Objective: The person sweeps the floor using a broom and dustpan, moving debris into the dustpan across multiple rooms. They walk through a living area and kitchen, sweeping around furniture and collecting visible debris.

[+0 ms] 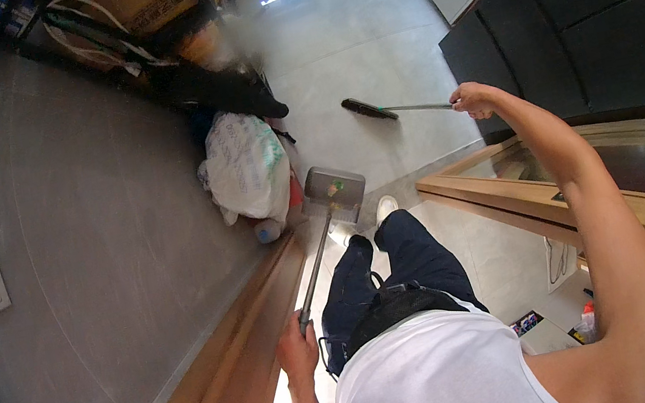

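Note:
My left hand (298,349) is closed around the upper end of a long dark handle. At its lower end is a grey dustpan (321,192), held just in front of my shoes, with some green and brownish debris (333,188) in it. Out to the right, my right hand (475,100) grips the thin metal handle of a broom (370,109). The broom's dark bristle head is at or just above the pale floor (376,62), ahead of the dustpan and apart from it. Whether the bristles touch the floor I cannot tell.
A stuffed white sack (247,166) and a plastic bottle (268,231) sit left of the dustpan. Behind them stands a dark shelf holding a cardboard box (149,5). Black cabinets (625,44) and an open wood-framed door (507,185) flank my right; a wooden door frame (223,374) is left.

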Tool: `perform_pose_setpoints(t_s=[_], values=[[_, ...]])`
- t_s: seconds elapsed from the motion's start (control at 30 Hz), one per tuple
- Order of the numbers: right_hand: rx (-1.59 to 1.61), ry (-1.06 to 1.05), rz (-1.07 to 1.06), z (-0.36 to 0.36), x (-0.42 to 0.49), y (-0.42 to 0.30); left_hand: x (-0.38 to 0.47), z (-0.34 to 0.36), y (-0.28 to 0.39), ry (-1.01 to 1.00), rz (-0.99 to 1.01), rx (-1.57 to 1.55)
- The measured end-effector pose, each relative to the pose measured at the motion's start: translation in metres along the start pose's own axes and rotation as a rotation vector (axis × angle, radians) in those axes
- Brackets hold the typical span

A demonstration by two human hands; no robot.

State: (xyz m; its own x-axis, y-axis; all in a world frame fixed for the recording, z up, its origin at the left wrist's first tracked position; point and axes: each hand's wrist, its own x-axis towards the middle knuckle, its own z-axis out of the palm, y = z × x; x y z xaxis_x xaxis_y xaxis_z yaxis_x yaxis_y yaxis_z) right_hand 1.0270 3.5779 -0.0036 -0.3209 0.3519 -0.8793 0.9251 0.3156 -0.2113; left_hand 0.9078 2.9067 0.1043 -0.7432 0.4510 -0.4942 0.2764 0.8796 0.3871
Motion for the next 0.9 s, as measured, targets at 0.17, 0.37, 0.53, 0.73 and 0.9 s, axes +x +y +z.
perform_pose_setpoints(t_s=[0.17,0.37,0.53,0.73,0.9], values=[[0.080,-0.058,-0.098,-0.007,-0.040,-0.042,0.011,-0.006,0.017,0.039,0.022,0.014],[0.269,-0.378,-0.055,0.008,-0.009,-0.076,0.026,0.002,0.034,0.094,0.100,0.032],[0.157,-0.437,-0.062,0.019,0.064,-0.076,0.038,0.000,0.074,0.034,-0.045,0.037],[0.207,-0.314,0.013,-0.095,0.093,-0.030,0.069,-0.005,0.126,0.031,-0.129,0.065],[0.192,-0.084,-0.022,-0.185,0.091,0.011,0.104,-0.003,0.158,0.035,-0.108,0.077]])
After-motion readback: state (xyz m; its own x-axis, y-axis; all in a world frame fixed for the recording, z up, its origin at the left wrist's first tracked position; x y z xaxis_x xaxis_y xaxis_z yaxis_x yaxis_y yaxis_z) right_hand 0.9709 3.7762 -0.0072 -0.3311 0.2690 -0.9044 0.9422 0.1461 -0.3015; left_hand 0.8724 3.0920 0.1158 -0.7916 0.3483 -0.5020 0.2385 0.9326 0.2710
